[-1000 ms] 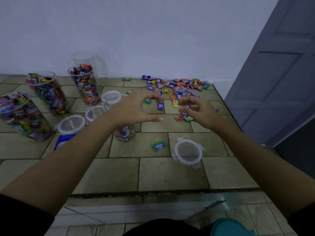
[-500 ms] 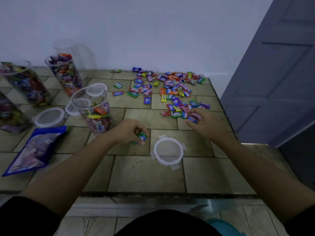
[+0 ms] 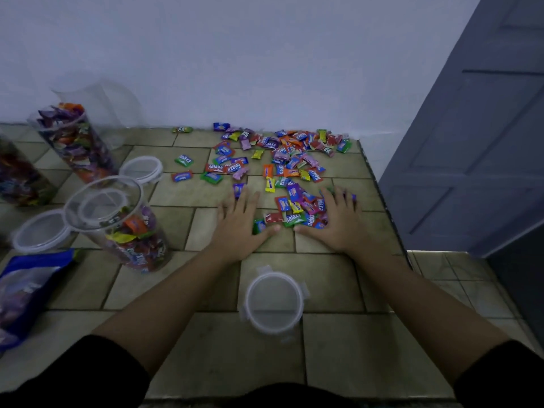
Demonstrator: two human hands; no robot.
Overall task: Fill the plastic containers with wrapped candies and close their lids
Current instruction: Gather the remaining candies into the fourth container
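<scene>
A heap of wrapped candies (image 3: 282, 160) lies on the tiled surface near the wall. My left hand (image 3: 240, 222) and my right hand (image 3: 335, 222) lie flat and spread on the tiles, cupping a small cluster of candies (image 3: 297, 212) between them. A clear container (image 3: 117, 222), partly filled with candies and lidless, stands left of my left hand. A loose round lid (image 3: 273, 301) lies between my forearms. A full container (image 3: 73, 139) stands at the back left, an empty clear one (image 3: 97, 104) behind it.
Two more lids (image 3: 41, 231) (image 3: 142, 167) lie near the containers. A blue candy bag (image 3: 26, 290) lies at the left edge. Another filled container (image 3: 17, 178) stands far left. The surface ends at its right edge (image 3: 382, 201) beside a grey door (image 3: 471, 142).
Both hands were raised over the container, then the left picked a candy from the tiles. Now both hands lie flat around a cluster of candies at the heap's near edge.
</scene>
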